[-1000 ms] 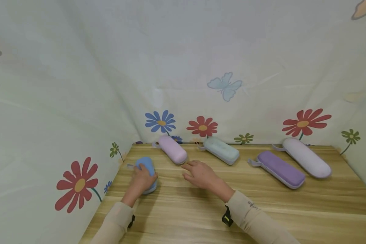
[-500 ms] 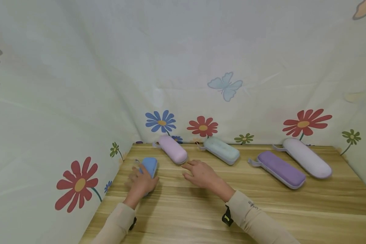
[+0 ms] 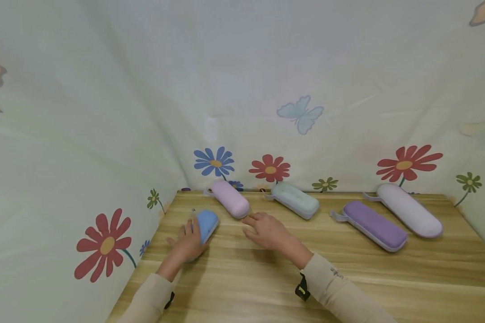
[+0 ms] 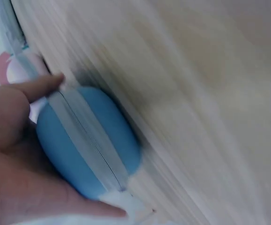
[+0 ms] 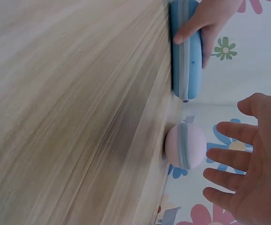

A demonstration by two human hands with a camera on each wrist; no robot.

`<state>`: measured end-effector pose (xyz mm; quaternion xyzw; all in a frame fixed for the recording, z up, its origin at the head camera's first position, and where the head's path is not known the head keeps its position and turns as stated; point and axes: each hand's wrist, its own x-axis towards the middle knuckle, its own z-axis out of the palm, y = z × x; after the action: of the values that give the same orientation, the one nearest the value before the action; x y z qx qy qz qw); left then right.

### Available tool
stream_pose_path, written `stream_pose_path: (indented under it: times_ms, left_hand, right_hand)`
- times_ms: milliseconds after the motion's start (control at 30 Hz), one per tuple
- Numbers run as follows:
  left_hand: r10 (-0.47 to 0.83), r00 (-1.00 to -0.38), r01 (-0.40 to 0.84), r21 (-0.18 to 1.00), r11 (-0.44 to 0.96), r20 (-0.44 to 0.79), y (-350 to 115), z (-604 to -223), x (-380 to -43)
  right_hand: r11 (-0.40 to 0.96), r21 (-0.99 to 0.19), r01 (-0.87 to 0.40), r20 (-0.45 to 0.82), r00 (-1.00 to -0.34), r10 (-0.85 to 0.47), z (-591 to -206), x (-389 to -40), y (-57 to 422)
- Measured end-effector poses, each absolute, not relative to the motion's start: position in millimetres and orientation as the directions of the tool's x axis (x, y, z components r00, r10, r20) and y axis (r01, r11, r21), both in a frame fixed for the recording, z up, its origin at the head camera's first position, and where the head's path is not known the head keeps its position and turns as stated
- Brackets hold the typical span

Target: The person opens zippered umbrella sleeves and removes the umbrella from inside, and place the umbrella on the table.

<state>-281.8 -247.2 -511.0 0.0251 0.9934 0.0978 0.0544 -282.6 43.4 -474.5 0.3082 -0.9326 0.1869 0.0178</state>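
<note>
My left hand (image 3: 187, 242) rests over a blue zip-up glasses case (image 3: 208, 223) at the table's left. Its fingers are spread along the case's top and left side, and the thumb touches the right side. In the left wrist view the hand spans the blue case (image 4: 88, 140), whose rounded zipped end faces the camera. From the right wrist view, the thumb lies by the zip of the blue case (image 5: 186, 61). Holding nothing, my right hand (image 3: 268, 231) hovers with relaxed fingers just in front of a pink case (image 3: 230, 199).
Behind my right hand lies a mint-green case (image 3: 295, 199). A purple case (image 3: 373, 225) and a pale lilac case (image 3: 410, 210) lie at the right. All sit on a wooden table (image 3: 242, 287), with a flowered sheet (image 3: 242, 89) rising along its back and sides.
The blue case has turned clockwise and shifted slightly right under my left hand. The left fingers have spread from their earlier grip around it. My right hand and the other cases stay put.
</note>
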Motion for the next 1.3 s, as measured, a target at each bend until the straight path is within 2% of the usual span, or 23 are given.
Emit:
stream_pose_path:
  times_ms: [200,400,667,967,1100,1300]
  left_hand:
    - [0.310,-0.946,0.290,0.175,0.941,-0.096,-259.5,-518.0,-271.6]
    - [0.446,-0.892,0.437,0.118,0.892,-0.070,-256.2,-518.6,-264.0]
    - [0.643,-0.764,0.643,0.018,0.766,-0.049,-241.6,-521.3,-268.1]
    - [0.752,-0.658,0.753,-0.037,0.657,-0.035,-206.7,-524.9,-273.0]
    - [0.775,-0.631,0.775,-0.038,0.630,-0.031,-186.7,-524.3,-278.1]
    - [0.792,-0.610,0.790,-0.074,0.608,-0.004,-169.8,-526.3,-286.3]
  right_hand:
    - [0.763,-0.323,-0.560,0.126,-0.825,-0.551,-476.1,-279.5,51.2]
    - [0.776,-0.307,-0.551,0.116,-0.831,-0.544,-479.1,-281.4,60.7]
    - [0.783,-0.284,-0.554,0.113,-0.830,-0.546,-483.9,-285.5,70.9]
    - [0.772,-0.305,-0.557,0.107,-0.826,-0.554,-493.6,-281.2,86.4]
    - [0.775,-0.305,-0.553,0.092,-0.827,-0.554,-497.6,-283.1,99.3]
    - [0.749,-0.296,-0.592,0.137,-0.803,-0.580,-500.3,-288.3,116.0]
